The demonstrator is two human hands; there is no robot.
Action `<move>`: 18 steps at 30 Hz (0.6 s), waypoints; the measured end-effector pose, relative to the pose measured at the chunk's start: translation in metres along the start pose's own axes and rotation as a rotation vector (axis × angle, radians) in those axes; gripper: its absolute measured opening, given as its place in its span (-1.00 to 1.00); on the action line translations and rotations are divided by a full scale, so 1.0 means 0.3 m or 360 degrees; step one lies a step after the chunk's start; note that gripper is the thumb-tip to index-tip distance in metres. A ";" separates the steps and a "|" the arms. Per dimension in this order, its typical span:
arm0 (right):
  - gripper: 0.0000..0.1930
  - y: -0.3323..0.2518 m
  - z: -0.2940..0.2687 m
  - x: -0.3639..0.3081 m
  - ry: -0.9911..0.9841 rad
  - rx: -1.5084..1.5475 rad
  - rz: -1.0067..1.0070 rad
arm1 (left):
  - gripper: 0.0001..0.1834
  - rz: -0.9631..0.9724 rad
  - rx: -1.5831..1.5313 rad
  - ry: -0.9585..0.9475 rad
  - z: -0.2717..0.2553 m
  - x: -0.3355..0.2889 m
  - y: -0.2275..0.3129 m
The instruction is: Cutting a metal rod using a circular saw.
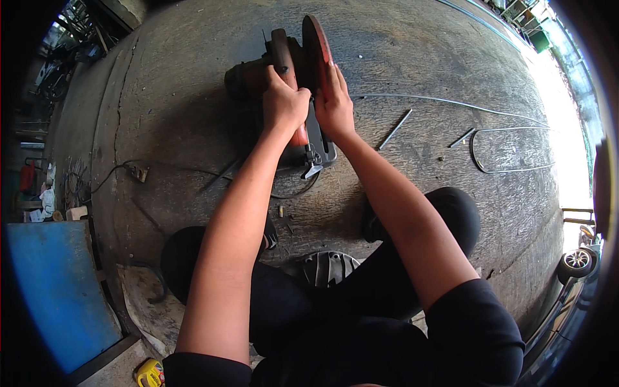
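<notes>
On the floor in front of me stands a cut-off saw (295, 48) with a dark motor at its left and a round, reddish wheel guard (315, 48) at its right. My left hand (284, 103) is wrapped around its orange handle arm (299, 134). Against the side of the wheel guard lies my right hand (334, 109), its fingers stretched upward and its palm side hidden. Below the handle, the grey base (327, 148) shows a silver clamp lever (312, 171) at its near end.
Right of the saw lie two short metal rods (395, 129) (461, 137) and a long bent rod (451, 102). A cable (193, 169) runs left across the floor. At the left is a blue panel (58, 284); a yellow tape measure (149, 373) lies lower left.
</notes>
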State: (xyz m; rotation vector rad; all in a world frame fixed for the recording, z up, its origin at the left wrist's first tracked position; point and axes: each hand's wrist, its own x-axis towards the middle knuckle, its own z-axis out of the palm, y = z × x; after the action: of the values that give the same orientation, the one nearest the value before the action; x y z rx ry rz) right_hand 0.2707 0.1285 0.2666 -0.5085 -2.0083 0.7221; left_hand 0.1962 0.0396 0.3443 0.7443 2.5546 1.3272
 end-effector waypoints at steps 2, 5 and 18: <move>-0.34 0.002 0.000 -0.002 0.0004 -0.0007 -0.0007 | -0.29 0.0002 0.0008 0.0012 -0.001 -0.003 0.003; -0.35 0.002 0.003 -0.004 0.0021 0.0012 -0.0024 | -0.23 -0.0019 0.0007 -0.0070 -0.008 -0.004 0.007; -0.35 0.004 0.005 -0.010 0.0012 0.0009 -0.0005 | -0.22 -0.0010 0.0000 -0.0049 0.000 -0.006 -0.004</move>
State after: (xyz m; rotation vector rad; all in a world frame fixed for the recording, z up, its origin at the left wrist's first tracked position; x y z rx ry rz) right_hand 0.2710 0.1269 0.2634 -0.5039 -1.9990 0.7231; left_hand 0.1973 0.0380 0.3432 0.7501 2.5311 1.3036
